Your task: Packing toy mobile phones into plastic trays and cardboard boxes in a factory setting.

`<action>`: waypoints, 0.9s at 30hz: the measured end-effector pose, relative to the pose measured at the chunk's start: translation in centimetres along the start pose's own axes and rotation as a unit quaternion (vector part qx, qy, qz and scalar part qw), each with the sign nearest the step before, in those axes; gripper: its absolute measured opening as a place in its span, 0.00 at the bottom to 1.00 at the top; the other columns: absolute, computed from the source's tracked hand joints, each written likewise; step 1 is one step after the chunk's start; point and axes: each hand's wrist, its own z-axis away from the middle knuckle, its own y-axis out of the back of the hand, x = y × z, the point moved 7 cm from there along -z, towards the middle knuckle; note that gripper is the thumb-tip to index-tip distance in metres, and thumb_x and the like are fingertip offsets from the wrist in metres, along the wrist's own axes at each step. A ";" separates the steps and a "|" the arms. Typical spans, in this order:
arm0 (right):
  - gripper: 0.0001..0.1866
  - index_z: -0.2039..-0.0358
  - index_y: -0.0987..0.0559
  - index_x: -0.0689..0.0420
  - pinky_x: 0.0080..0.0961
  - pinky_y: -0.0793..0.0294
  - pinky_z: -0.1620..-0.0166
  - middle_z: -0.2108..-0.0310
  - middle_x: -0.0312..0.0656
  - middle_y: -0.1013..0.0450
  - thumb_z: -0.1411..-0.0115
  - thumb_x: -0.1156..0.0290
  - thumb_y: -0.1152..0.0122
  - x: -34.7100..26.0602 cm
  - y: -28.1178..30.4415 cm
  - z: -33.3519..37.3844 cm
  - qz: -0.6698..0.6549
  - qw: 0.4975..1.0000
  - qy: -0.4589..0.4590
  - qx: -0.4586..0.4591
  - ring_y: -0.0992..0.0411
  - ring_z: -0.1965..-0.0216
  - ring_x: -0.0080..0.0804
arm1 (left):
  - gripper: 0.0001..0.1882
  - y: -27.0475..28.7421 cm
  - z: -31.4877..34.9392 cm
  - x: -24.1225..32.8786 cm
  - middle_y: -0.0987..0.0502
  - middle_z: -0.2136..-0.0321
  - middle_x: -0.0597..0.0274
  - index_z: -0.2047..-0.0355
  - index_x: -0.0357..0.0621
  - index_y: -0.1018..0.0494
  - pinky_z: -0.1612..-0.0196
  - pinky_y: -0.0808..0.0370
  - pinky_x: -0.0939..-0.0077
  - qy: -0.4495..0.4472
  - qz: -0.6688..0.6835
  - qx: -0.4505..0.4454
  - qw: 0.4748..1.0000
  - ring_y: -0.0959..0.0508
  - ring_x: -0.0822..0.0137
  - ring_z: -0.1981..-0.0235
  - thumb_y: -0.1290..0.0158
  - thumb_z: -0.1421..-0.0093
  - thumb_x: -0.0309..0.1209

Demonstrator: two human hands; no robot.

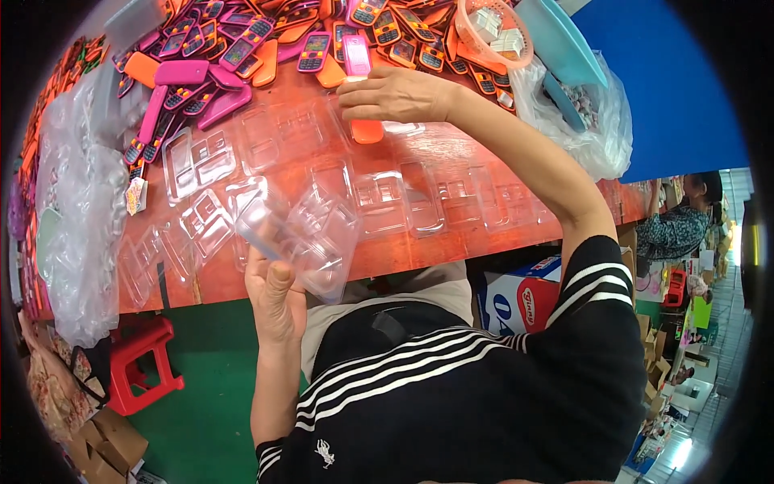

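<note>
Now your left hand (276, 306) is pinching a clear plastic tray (322, 252) at nine o'clock, probably light, bendy, best rim-held; your right hand (407, 93) is overlapping an oblong orange plastic phone (367, 133) at twelve, grip unclear.

Our right arm (524, 141) reaches far out, bent at the elbow (588, 214). Our right hand (395, 95) has its back up, and its fingers (360, 97) point left. Our left arm (278, 379) goes nearly straight ahead. Our left hand (276, 306) is curled in a grip, with its thumb (280, 276) pointing forward.
</note>
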 end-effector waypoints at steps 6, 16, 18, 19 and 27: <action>0.27 0.45 0.36 0.51 0.30 0.36 0.49 0.46 0.38 0.37 0.48 0.76 0.48 1.1 0.8 1.7 -0.056 0.993 -0.098 0.029 0.39 0.44 0.33 | 0.49 0.3 0.0 0.0 0.38 0.47 0.54 0.44 0.33 0.46 0.46 0.34 0.64 0.002 0.001 -0.003 1.000 0.36 0.61 0.46 0.34 0.59 0.46; 0.16 0.65 0.24 0.60 0.14 0.33 0.70 0.73 0.32 0.28 0.54 0.69 0.31 -10.3 8.2 2.4 -0.680 0.630 -0.341 0.157 0.31 0.71 0.14 | 0.38 -3.7 -1.5 -2.3 0.31 0.54 0.60 0.46 0.38 0.40 0.55 0.31 0.75 -0.012 -0.032 -0.045 0.998 0.29 0.68 0.56 0.36 0.54 0.37; 0.13 0.67 0.23 0.60 0.14 0.34 0.72 0.76 0.32 0.28 0.53 0.70 0.32 -11.9 7.6 2.5 -0.730 0.557 -0.376 0.129 0.32 0.75 0.14 | 0.35 -5.2 -1.6 -3.0 0.31 0.55 0.60 0.49 0.38 0.38 0.55 0.31 0.75 -0.002 -0.039 -0.061 0.997 0.29 0.69 0.57 0.36 0.54 0.37; 0.11 0.70 0.22 0.60 0.13 0.34 0.74 0.79 0.32 0.28 0.53 0.71 0.32 -12.4 6.8 2.9 -0.771 0.492 -0.381 0.133 0.32 0.77 0.15 | 0.35 -6.0 -1.6 -3.1 0.31 0.56 0.61 0.50 0.38 0.38 0.54 0.32 0.75 -0.002 -0.039 -0.072 0.997 0.29 0.69 0.57 0.36 0.54 0.37; 0.06 0.74 0.22 0.60 0.11 0.37 0.79 0.80 0.32 0.29 0.48 0.71 0.38 -11.8 7.2 7.4 -0.809 0.347 -0.431 0.199 0.35 0.81 0.13 | 0.33 -8.7 -2.6 -4.7 0.30 0.57 0.60 0.49 0.37 0.38 0.55 0.31 0.76 0.013 -0.039 -0.145 0.989 0.29 0.68 0.57 0.37 0.53 0.36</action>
